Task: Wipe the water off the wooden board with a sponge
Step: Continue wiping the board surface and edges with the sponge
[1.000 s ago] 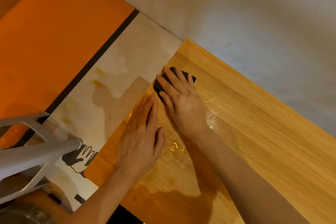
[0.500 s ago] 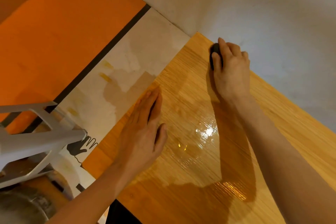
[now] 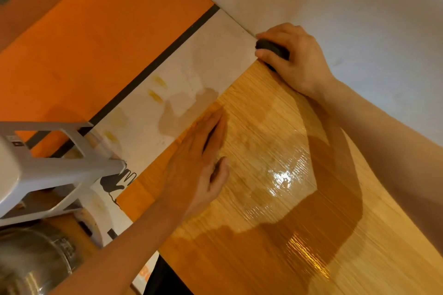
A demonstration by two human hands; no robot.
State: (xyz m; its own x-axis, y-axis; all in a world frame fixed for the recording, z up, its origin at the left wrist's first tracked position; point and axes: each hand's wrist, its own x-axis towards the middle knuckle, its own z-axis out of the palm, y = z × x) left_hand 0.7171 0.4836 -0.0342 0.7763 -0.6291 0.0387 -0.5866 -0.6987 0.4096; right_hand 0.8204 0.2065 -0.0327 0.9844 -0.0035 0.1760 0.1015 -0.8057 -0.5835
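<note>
A light wooden board (image 3: 275, 127) runs diagonally across the view, its middle shining with a film of water (image 3: 282, 178). My right hand (image 3: 297, 60) grips a dark sponge (image 3: 272, 49) at the board's far corner, right against the white wall. My left hand (image 3: 196, 165) lies flat, fingers together, palm down along the board's left edge, holding nothing.
A white wall (image 3: 359, 7) borders the board on the far right side. To the left lie a white floor strip (image 3: 191, 62) with a damp patch, and an orange floor (image 3: 96, 43). A grey plastic stool (image 3: 48, 167) and a metal pot (image 3: 31, 261) stand at the lower left.
My right hand has swept the sponge from near my left hand's fingertips up the board to its far corner by the wall. My left hand has stayed flat on the left edge.
</note>
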